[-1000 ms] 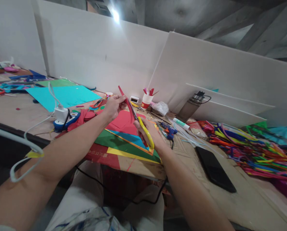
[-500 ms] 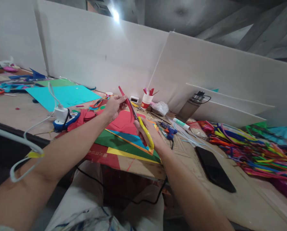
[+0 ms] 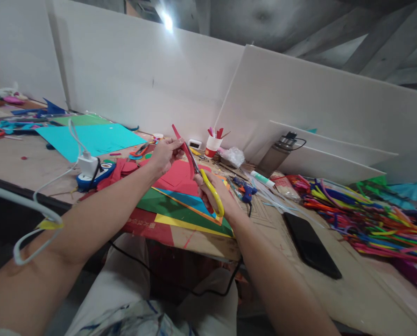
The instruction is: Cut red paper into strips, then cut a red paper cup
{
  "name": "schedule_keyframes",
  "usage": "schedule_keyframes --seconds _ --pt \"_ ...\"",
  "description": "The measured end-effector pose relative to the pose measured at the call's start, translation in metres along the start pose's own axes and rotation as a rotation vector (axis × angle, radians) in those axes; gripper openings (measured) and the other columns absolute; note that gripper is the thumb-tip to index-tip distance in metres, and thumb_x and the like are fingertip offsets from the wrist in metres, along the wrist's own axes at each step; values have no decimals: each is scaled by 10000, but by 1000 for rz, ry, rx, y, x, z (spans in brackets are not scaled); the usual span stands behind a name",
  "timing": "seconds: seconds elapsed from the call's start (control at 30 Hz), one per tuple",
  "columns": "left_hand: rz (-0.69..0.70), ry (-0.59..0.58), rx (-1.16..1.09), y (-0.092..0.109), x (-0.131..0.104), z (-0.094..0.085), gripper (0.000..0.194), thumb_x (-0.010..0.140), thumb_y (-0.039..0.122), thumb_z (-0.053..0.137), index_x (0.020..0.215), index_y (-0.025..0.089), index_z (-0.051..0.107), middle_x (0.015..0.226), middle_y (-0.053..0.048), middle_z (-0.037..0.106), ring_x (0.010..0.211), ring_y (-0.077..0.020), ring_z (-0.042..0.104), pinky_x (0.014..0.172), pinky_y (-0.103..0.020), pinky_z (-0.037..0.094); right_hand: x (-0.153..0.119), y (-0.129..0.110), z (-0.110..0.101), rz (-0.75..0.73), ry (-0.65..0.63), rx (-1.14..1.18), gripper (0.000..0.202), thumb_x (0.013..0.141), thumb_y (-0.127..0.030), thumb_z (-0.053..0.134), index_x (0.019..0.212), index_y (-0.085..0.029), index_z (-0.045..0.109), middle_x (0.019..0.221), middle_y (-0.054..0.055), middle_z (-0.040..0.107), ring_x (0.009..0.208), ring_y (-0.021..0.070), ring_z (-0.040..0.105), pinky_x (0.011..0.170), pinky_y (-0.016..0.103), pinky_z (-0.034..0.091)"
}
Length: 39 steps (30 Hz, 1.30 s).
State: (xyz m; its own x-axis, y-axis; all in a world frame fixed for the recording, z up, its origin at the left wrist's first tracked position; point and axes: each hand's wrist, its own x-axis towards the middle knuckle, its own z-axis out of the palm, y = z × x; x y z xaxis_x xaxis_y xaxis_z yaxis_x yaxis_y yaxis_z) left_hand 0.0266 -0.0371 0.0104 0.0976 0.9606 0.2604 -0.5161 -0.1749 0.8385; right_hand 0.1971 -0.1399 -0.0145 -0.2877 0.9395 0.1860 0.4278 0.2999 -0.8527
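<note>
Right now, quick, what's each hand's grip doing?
Left hand: closed, pinching a narrow red paper-like strip.
Right hand: closed, holding yellow-handled metal scissors.

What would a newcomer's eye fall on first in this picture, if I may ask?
Most likely the yellow-handled scissors near the middle, held in the right hand, beside the red paper strip pinched in the left hand. After that, perhaps the heap of multicoloured craft stems at the right edge, and the bright turquoise sheet on the left.
</note>
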Motion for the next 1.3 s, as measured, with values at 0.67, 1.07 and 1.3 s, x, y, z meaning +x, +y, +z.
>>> schedule_keyframes --seconds 0.67,1.07,1.3 --pt "-2 6 -2 2 -2 3 232 767 182 708 602 131 553 528 14 542 458 -54 480 458 -186 375 0 -2 4 59 35 64 429 826 -630 520 831 -205 461 501 -74 477 331 67 423 308 168 360" --pt "32 25 -6 -1 6 -7 165 774 206 688 678 140 570 604 4 595 480 -58 516 472 -185 398 0 -8 3 72 37 38 435 797 -627 574 794 -207 465 505 -64 481 332 66 422 296 165 353" --pt "16 0 4 -1 5 -7 208 748 225 728 654 136 565 571 12 573 474 -51 503 449 -169 380 1 -3 4 55 27 48 421 811 -613 559 809 -207 447 509 -68 485 337 72 440 313 170 377"
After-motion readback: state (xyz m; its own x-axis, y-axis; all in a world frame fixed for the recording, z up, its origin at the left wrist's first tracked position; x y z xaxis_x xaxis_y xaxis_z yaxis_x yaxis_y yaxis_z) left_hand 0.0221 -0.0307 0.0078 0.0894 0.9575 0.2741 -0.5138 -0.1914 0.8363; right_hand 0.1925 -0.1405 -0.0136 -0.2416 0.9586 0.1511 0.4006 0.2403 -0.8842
